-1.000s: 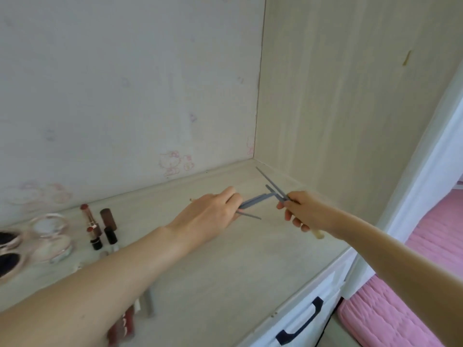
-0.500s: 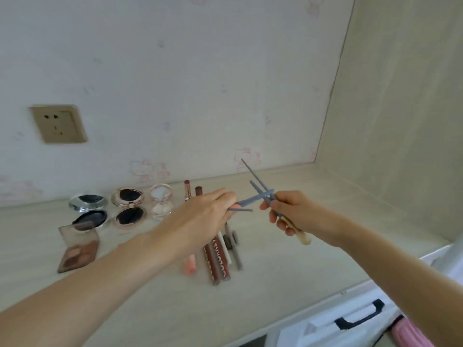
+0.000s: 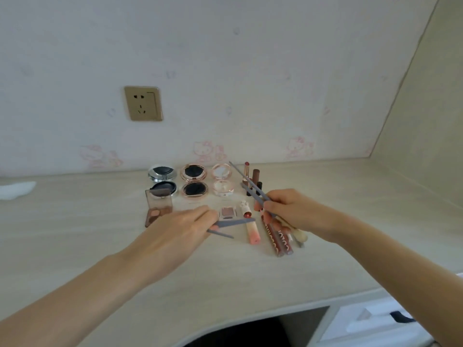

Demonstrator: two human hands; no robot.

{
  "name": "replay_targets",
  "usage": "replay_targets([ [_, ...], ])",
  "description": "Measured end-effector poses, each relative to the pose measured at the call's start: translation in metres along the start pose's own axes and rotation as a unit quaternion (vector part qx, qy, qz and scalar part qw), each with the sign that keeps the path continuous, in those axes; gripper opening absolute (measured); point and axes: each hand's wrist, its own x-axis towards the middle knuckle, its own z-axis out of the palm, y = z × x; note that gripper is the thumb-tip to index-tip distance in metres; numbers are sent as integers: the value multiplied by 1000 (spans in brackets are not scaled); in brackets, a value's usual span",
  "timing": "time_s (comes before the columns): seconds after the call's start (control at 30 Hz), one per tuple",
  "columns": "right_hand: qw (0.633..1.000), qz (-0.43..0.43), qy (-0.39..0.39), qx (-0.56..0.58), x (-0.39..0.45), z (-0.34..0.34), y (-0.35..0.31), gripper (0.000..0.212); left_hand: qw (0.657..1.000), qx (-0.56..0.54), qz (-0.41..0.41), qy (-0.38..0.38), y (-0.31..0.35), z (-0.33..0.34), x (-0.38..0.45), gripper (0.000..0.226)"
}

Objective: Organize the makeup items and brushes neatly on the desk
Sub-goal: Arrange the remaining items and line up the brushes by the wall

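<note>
My left hand [image 3: 185,227] holds two thin grey brush handles [image 3: 234,222] that point right, low over the desk [image 3: 100,246]. My right hand [image 3: 288,211] grips two more grey brushes [image 3: 248,182] pointing up and left, together with a cream-handled brush [image 3: 299,235]. Under and behind the hands lie round compacts [image 3: 194,172], a brown eyeshadow palette [image 3: 157,209], a small blush pan [image 3: 227,212], upright lipsticks [image 3: 255,175], a pink tube [image 3: 252,232] and two brown lip gloss tubes [image 3: 276,240].
A white cloth [image 3: 16,189] lies at the desk's far left edge. A wall socket [image 3: 143,103] sits above the compacts. A side panel [image 3: 426,136] closes the desk on the right. A drawer with a dark handle [image 3: 400,316] is at bottom right.
The view swung left from the desk's right corner to the makeup group. Both hands carried their brushes along and moved apart; the left hand's brushes dropped lower over the desk.
</note>
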Motion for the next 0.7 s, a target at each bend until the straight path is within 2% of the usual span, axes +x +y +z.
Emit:
replay_targets([
  [0.03, 1000, -1, -4, -1, 2, 7, -1, 24, 1000, 4, 5, -10, -3, 4, -10, 6],
  [0.17, 999, -5, -33, -10, 7, 31, -6, 23, 999, 14, -4, -47, -11, 18, -42, 35],
  [0.3, 998, -2, -54, -38, 13, 51, -10, 23, 999, 19, 4, -44, -8, 27, -59, 50],
  [0.5, 990, -22, -75, -117, 21, 70, -19, 22, 999, 30, 11, -42, -4, 43, -60, 53],
  [0.7, 988, -31, -76, -134, 21, 74, -20, 22, 999, 14, -3, -40, -6, 49, -67, 55],
])
